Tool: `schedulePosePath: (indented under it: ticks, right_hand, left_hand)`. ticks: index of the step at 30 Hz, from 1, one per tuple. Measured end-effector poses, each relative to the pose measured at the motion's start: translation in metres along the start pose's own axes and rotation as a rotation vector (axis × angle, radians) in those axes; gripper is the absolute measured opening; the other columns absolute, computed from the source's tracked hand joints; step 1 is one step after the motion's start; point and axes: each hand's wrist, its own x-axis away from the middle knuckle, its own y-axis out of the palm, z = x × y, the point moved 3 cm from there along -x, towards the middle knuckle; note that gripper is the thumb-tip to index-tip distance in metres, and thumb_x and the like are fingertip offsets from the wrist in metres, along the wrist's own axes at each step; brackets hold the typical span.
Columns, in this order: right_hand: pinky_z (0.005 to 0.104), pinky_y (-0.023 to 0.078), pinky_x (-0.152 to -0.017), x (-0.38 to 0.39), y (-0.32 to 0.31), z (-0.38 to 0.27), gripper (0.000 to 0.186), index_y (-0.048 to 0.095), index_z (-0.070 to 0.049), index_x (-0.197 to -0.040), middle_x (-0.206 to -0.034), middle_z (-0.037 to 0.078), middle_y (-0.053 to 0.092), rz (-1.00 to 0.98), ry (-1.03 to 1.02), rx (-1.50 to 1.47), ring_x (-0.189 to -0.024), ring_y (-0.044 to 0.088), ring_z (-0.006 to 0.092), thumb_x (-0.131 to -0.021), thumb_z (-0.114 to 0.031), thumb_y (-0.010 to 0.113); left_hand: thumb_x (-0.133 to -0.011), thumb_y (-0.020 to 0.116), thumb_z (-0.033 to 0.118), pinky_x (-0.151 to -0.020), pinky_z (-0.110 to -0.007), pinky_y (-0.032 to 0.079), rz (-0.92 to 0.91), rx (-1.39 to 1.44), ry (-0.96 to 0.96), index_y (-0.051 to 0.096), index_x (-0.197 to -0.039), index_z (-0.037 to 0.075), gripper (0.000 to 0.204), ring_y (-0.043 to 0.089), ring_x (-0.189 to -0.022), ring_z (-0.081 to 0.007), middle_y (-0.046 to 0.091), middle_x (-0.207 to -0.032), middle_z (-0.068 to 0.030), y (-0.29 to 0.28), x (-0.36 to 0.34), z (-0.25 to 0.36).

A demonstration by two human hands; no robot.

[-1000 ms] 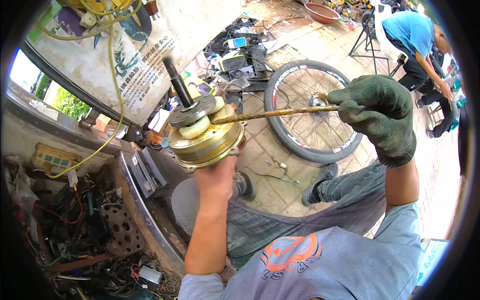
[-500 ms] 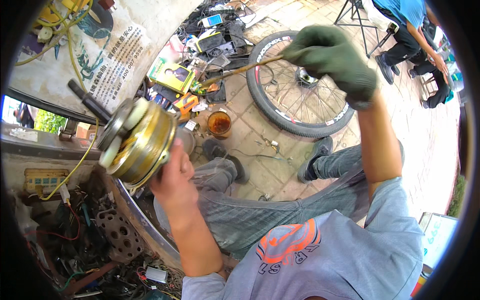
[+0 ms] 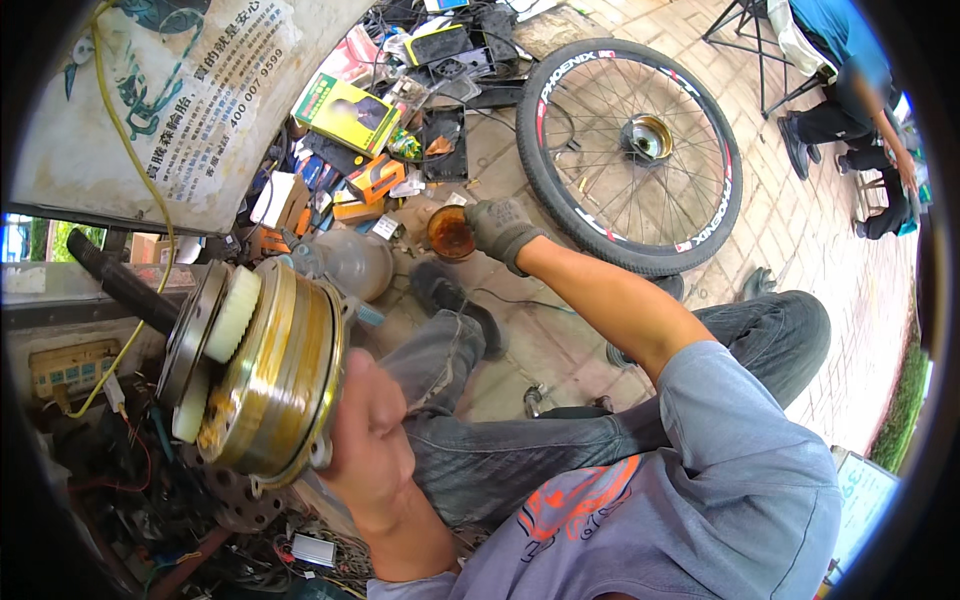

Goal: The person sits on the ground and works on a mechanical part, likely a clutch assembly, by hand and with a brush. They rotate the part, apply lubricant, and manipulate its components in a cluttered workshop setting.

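Observation:
My bare left hand (image 3: 370,430) is closed on the side of a round gear-hub motor core (image 3: 290,370), held up at the left. The core has white toothed gears (image 3: 235,313), a metal plate and yellowish-brown grease on its band. A dark shaft (image 3: 125,285) sticks out of its far side. My gloved right hand (image 3: 505,234) is closed at the rim of a small cup (image 3: 452,233) with brown, grease-like stuff inside. The thin stick seen in that hand earlier is hidden now, and its tip cannot be made out.
A bicycle wheel (image 3: 632,245) with an opened hub lies on the paving beyond my right hand. Boxes (image 3: 347,112) and loose parts are heaped at the back. A printed board (image 3: 190,110) and a parts bin (image 3: 110,500) stand left. A person (image 3: 850,110) sits at the far right.
My right hand has come down and left from above the wheel to the cup, taking the thin stick out of sight. The motor core in my left hand now appears larger and slightly lower.

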Motion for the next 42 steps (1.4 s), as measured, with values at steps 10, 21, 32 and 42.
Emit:
schedulePosePath:
  ticks: [10, 21, 32, 42]
  right_hand:
    - [0.0465, 0.050, -0.075, -0.011, 0.036, 0.019, 0.026, 0.064, -0.007, -0.100, -0.096, 0.021, 0.065, 0.001, 0.315, -0.441, -0.088, 0.064, 0.0382, -0.080, -0.019, 0.052]
    - [0.0414, 0.048, -0.085, 0.013, 0.017, 0.027, 0.030, 0.067, -0.009, -0.103, -0.103, 0.019, 0.065, 0.043, 0.588, -0.779, -0.098, 0.062, 0.0347, -0.078, -0.023, 0.060]
    - [0.0448, 0.048, -0.077, -0.005, 0.031, 0.029, 0.035, 0.062, -0.014, -0.111, -0.095, 0.018, 0.065, 0.263, 0.302, -0.649, -0.089, 0.063, 0.0357, -0.078, -0.022, 0.055]
    - [0.0459, 0.049, -0.071, 0.042, -0.018, 0.038, 0.021, 0.065, -0.009, -0.088, -0.084, 0.019, 0.065, 0.219, 0.183, -0.386, -0.080, 0.063, 0.0382, -0.081, -0.027, 0.058]
  left_hand:
    - [-0.087, 0.060, 0.011, -0.048, -0.027, 0.031, -0.058, 0.048, -0.045, 0.055, -0.077, 0.004, 0.013, 0.042, -0.052, -0.0105, 0.047, -0.062, -0.0017, -0.015, 0.004, -0.007]
    - [-0.095, 0.047, 0.015, -0.044, -0.024, 0.028, -0.190, -0.032, -0.097, 0.044, -0.068, 0.011, 0.028, 0.033, -0.048, -0.0103, 0.037, -0.060, -0.0001, -0.014, -0.010, -0.025]
    - [-0.093, 0.046, 0.011, -0.043, -0.023, 0.033, -0.199, -0.027, -0.035, 0.053, -0.085, 0.004, 0.012, 0.039, -0.050, -0.0107, 0.040, -0.063, -0.0012, -0.019, -0.012, -0.018]
    - [-0.093, 0.050, 0.018, -0.045, -0.023, 0.022, -0.130, -0.005, -0.070, 0.039, -0.061, 0.011, 0.034, 0.026, -0.045, -0.0069, 0.034, -0.056, 0.0021, -0.001, 0.006, -0.004]
